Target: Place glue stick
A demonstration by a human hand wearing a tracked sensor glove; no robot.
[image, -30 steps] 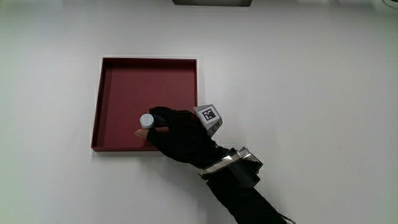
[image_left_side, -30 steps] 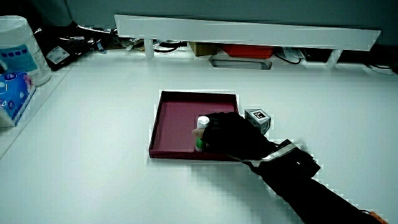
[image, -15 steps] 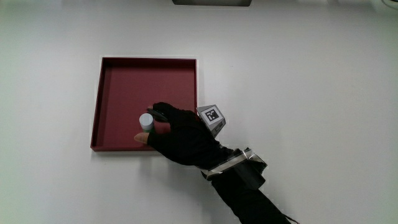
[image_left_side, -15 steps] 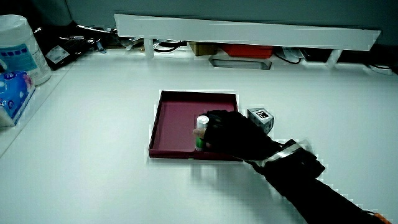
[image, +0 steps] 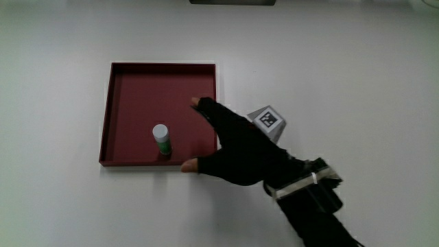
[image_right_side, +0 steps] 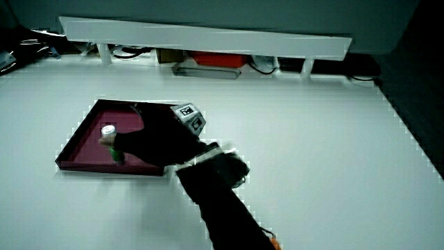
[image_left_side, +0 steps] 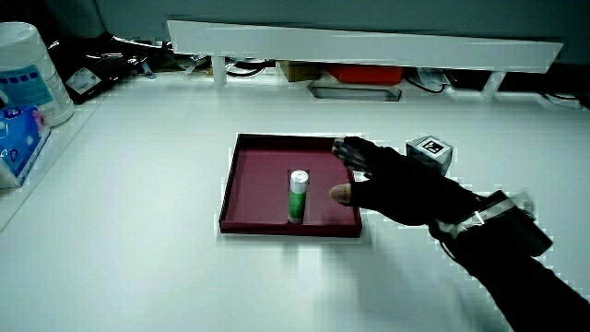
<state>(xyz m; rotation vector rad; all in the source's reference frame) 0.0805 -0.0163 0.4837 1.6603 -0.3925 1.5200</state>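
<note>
**Glue stick upright in tray, hand off it**

The glue stick [image: 162, 139] stands on end in the red tray [image: 130, 82], cap up, long axis vertical, close to the tray wall nearest the person. A side view [image_left_side: 297, 195] confirms it is upright and free, nothing touching it.

The hand [image: 236, 147] sits over the tray's corner, partly over the bench [image: 357, 75]. Fingers [image: 206, 108] are spread and relaxed, holding nothing; thumb tip [image: 189, 165] rests by the tray's near wall.

Key relation: with the palm as dial centre in the main view, the stick is at about 9 o'clock, in the open gap between thumb and fingers, apart from both. Same in a side view [image_right_side: 109, 142].

My read: placement looks done. Only risk is clipping the tall stick on the way out; lifting clear toward 3 o'clock avoids that.
</note>
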